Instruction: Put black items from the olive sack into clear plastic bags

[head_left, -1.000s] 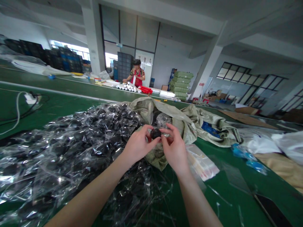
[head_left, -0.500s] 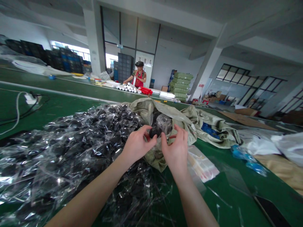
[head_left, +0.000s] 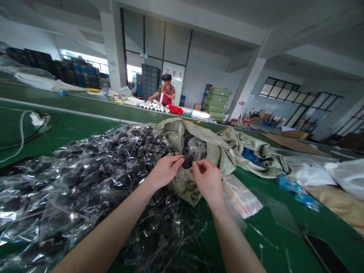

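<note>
- Right hand (head_left: 209, 180), mine: half a second ago spread, now closed in, thumb and forefinger pinching at the near right edge of the piece.
- Left hand (head_left: 166, 170), mine: thumb and forefinger pressed together at its opposite edge. Film or piece between the tips: cannot tell, either hand.
- Black round piece (head_left: 187, 162), one: between my two pinches, seemingly steadied from both sides now.
- Olive woven sack (head_left: 196, 130), one: mouth gaping directly behind my fingers, clear-wrapped contents showing, a crowded backdrop.
- Heap of film-wrapped black pieces (head_left: 119, 163): beside and under my left forearm, hemming that side in.
- Packet of clear bags (head_left: 243, 197): flat, just beyond my right wrist.
- Phone (head_left: 327, 252), dark-screened: right, out of the way.
- Co-worker (head_left: 167, 93), red apron: far table, beside white boxes (head_left: 155, 105).
</note>
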`<state>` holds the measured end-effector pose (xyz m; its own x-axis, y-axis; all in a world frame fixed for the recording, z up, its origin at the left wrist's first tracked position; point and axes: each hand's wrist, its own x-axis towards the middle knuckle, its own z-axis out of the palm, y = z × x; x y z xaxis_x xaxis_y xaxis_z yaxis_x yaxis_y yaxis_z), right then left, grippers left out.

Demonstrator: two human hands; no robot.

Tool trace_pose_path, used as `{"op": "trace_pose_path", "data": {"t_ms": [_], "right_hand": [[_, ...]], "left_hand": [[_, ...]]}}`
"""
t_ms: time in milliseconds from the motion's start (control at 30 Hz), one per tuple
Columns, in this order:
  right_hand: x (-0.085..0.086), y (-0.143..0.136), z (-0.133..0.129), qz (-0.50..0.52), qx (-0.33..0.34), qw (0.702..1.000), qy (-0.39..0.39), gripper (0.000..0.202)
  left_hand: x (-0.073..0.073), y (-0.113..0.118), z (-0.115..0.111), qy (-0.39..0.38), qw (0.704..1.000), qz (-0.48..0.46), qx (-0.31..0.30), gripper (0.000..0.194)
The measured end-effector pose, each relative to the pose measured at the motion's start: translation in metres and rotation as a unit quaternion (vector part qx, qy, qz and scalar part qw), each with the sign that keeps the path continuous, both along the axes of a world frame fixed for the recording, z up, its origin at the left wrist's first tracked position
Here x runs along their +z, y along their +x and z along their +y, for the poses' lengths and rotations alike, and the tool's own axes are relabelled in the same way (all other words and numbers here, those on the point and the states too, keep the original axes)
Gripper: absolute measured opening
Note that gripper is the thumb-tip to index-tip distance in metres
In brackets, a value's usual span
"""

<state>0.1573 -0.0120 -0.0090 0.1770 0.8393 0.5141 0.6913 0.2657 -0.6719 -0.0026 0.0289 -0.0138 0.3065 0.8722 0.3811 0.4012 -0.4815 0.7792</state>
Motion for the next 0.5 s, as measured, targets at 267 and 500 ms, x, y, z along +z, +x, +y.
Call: {"op": "trace_pose_path", "data": {"t_ms": [267, 500], "right_hand": [[0.000, 0.005, 0.004, -0.011, -0.011, 1.000, -0.002, 0.025], [-0.001, 0.006, 0.000, -0.046, -0.032, 0.998, 0.009, 0.026]], "left_hand": [[-0.002, 0.008, 0.008, -0.090, 0.994, -0.066, 0.017, 0.033], [0.002, 0.012, 0.010, -0.072, 0.997, -0.006, 0.031, 0.018]]}}
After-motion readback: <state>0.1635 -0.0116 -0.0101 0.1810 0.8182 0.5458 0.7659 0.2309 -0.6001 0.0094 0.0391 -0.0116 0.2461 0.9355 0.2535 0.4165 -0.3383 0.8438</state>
